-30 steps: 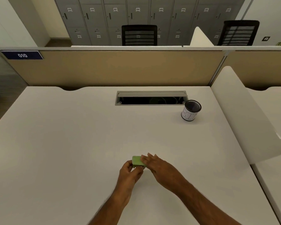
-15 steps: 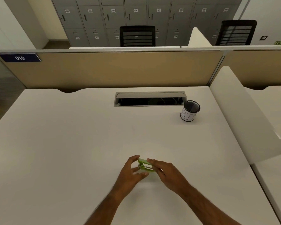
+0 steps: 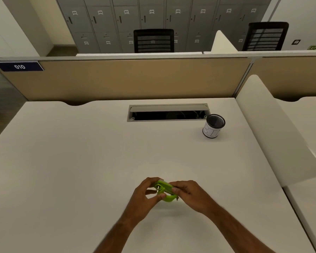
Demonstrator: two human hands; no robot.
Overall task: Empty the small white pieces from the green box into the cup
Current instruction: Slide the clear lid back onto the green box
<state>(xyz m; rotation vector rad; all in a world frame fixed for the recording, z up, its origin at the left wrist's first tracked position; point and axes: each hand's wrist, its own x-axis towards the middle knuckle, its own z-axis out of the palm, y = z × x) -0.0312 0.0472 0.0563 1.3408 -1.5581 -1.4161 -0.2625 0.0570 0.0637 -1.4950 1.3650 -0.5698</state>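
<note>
Box is sitting near the desk's front edge, both hands gripping it: left hand pinching one end, right hand prying it open. Keep it level so pieces aren't spilling; cup is waiting well apart, back-right.

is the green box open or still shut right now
Open. The green box is held between the left hand and right hand with its two halves spread apart. Whether white pieces are inside cannot be told.
</note>
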